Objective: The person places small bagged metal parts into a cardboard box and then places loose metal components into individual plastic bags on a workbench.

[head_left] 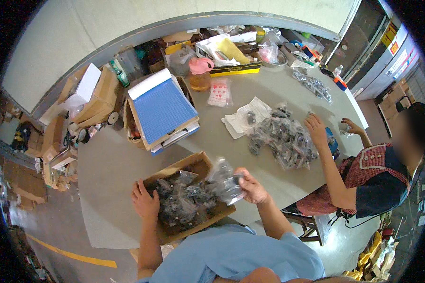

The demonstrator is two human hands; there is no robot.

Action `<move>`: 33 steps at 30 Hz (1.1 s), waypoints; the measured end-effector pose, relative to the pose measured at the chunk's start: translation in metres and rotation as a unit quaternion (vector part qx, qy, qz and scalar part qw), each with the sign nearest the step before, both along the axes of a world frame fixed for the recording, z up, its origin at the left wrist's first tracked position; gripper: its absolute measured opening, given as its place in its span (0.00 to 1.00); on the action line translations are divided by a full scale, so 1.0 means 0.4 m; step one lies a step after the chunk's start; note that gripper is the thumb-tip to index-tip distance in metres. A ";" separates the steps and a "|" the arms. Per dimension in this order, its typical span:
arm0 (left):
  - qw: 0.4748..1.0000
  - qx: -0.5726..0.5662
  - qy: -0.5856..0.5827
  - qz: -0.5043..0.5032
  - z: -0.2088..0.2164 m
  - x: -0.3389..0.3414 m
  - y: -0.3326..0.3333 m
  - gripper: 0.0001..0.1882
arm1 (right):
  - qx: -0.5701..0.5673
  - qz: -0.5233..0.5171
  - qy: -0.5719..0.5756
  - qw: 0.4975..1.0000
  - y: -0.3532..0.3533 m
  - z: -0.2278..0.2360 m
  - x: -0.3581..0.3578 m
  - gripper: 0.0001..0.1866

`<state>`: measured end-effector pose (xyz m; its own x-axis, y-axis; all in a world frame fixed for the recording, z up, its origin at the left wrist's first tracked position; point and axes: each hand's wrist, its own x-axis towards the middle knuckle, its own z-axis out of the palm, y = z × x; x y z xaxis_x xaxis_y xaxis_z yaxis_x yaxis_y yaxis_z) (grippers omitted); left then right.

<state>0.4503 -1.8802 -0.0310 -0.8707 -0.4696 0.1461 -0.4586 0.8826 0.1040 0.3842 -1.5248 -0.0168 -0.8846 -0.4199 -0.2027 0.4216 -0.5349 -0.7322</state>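
Note:
An open cardboard box stands at the near edge of the table in front of me, holding many small clear bags of dark parts. My left hand is closed over the box's left wall, thumb on the inner side. Above the box's right side, my right hand is closed on a clear plastic bag with dark parts; the bag is slightly blurred. A large heap of similar bags lies on the table ahead and to the right.
A co-worker sits at the right, hands by the heap. White papers lie under its far side. Far left on the table are a stack with a blue gridded sheet, a pink-lidded jug and cartons. A tray of clutter stands behind.

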 end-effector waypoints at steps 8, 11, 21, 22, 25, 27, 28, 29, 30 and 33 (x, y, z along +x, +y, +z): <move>1.000 0.005 0.020 -0.003 -0.016 0.001 -0.006 0.36 | 0.847 -0.141 0.169 0.484 0.064 -0.203 -0.316 0.32; 1.000 0.000 0.026 -0.001 -0.011 0.002 -0.003 0.35 | 0.851 -0.129 0.166 0.480 0.070 -0.265 -0.313 0.28; 1.000 -0.002 0.024 0.000 -0.028 0.003 -0.002 0.35 | -0.047 -0.142 -0.143 0.978 0.174 -0.311 -0.090 0.23; 1.000 0.001 0.018 0.004 -0.026 0.005 -0.004 0.35 | -0.171 -0.119 -0.169 0.963 0.147 -0.228 -0.058 0.24; 1.000 0.011 0.015 0.008 -0.029 -0.002 -0.005 0.35 | -0.162 -0.060 -0.114 0.978 0.077 -0.091 -0.019 0.26; 1.000 0.013 0.016 0.010 -0.028 -0.007 -0.002 0.35 | -0.095 0.058 -0.025 0.994 0.018 -0.021 -0.006 0.29; 1.000 0.012 0.016 0.011 -0.022 -0.007 0.002 0.35 | -0.059 0.119 0.019 0.991 -0.005 0.006 -0.007 0.31; 1.000 0.011 0.017 0.011 -0.018 -0.009 0.003 0.35 | 0.022 0.156 0.117 0.981 -0.015 0.031 -0.031 0.28; 1.000 0.003 0.017 0.008 -0.019 -0.007 -0.001 0.35 | 0.098 0.183 0.216 0.954 -0.026 0.056 -0.055 0.26; 1.000 -0.008 0.014 0.003 -0.022 0.003 -0.011 0.35 | 0.410 0.032 0.217 0.886 0.032 -0.030 -0.244 0.21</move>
